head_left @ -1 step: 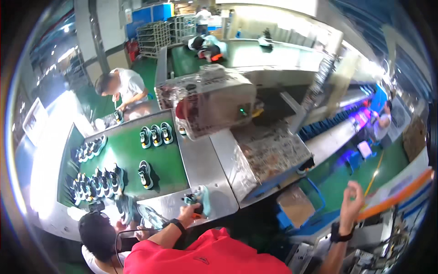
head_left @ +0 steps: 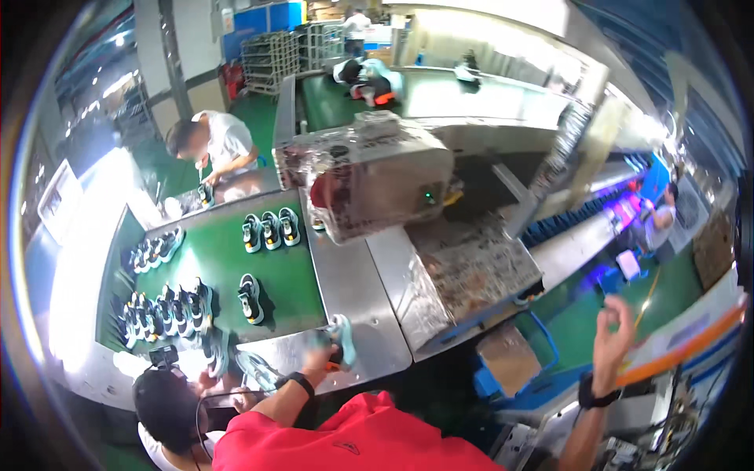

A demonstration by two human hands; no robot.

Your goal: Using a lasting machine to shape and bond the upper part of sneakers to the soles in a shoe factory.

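Worker in a red shirt (head_left: 345,432) steadied an aqua-and-black shoe (head_left: 344,339) at the near edge of a steel tabletop (head_left: 361,290), where only slight movement marked the instant. The left hand (head_left: 316,359) had shifted a little up and away from the body and turned blurry; it seemed closed around the shoe's dark side, though blur hid the exact finger grip. The right hand (head_left: 613,337), lifted slightly higher than a moment earlier, held nothing, its fingers loosely curled with a narrow gap. The change appeared to be a small adjustment, with the shoe's handling still under way.

Beyond the left hand, a lone shoe (head_left: 250,298) sat on a green belt (head_left: 220,255), apart from a trio of shoes (head_left: 269,229) and a nearer row of shoes (head_left: 179,310). A co-worker (head_left: 166,400) bent over a pale shoe (head_left: 259,369) beside the worker's left forearm, crowding that side. Film-wrapped housings (head_left: 385,180) blocked the way straight ahead, while a blue-framed stand (head_left: 509,361) occupied the space between tabletop and right hand.
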